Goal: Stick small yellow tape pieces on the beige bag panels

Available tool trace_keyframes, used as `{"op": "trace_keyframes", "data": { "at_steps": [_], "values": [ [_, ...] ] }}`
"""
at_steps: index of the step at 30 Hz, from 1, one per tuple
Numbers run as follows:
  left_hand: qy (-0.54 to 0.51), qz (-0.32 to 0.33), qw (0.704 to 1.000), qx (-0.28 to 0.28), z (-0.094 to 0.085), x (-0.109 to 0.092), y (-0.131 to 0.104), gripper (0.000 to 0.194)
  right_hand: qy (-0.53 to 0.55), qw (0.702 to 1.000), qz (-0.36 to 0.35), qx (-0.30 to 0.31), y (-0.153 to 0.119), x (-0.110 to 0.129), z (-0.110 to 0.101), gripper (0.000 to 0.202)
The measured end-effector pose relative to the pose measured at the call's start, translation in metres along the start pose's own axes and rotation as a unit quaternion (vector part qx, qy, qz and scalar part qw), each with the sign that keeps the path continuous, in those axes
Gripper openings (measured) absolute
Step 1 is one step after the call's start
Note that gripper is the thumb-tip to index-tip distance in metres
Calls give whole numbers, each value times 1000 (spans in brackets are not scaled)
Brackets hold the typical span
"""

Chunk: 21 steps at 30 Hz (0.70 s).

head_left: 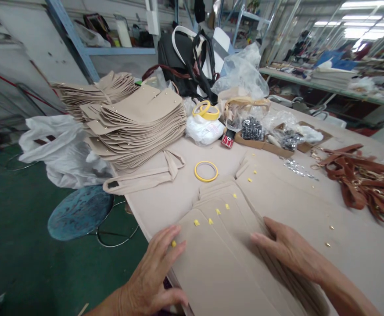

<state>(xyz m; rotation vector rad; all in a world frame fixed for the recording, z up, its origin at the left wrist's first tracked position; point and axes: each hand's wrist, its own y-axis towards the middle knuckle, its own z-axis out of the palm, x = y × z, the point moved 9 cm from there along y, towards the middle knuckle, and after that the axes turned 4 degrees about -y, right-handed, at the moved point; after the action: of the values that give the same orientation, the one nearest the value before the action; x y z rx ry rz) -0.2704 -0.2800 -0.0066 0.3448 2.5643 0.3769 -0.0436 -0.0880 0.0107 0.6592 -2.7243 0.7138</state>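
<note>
Arranging the fanned beige panels [224,259] seems the step in hand, likely calling next for light, even contact. They lie on the worktop [178,195] between the spread left hand [160,267] and right hand [288,248], whose thumb and finger stand apart. Their long axis slants away and leftward, yellow tabs [218,211] pointing ahead.
</note>
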Motion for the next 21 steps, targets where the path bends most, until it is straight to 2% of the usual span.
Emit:
{"op": "trace_keyframes", "data": {
  "at_steps": [2,6,8,11,14,16,19,21],
  "values": [
    [-3,0,1000,-14,-1,0,-2,90,58,998,0,28,-8,14,6,40],
    [-3,6,1000,-23,1,-1,-5,89,192,977,1,95,-27,48,26,63],
    [-2,8,1000,-18,2,-1,-5,88,202,971,30,122,-36,57,40,66],
    [-7,9,1000,-13,0,-2,-5,86,212,969,50,113,-45,68,47,61],
    [-35,11,999,-18,-6,-4,-5,87,241,967,10,84,-51,81,40,56],
    [-72,-11,997,-31,-12,-2,-3,82,247,967,-11,66,-55,83,30,59],
    [-144,-106,981,-80,-22,10,2,59,205,978,-16,39,-60,77,12,64],
    [-203,-167,956,-128,-28,18,4,53,153,988,-8,17,-61,69,2,66]
  ]
}}
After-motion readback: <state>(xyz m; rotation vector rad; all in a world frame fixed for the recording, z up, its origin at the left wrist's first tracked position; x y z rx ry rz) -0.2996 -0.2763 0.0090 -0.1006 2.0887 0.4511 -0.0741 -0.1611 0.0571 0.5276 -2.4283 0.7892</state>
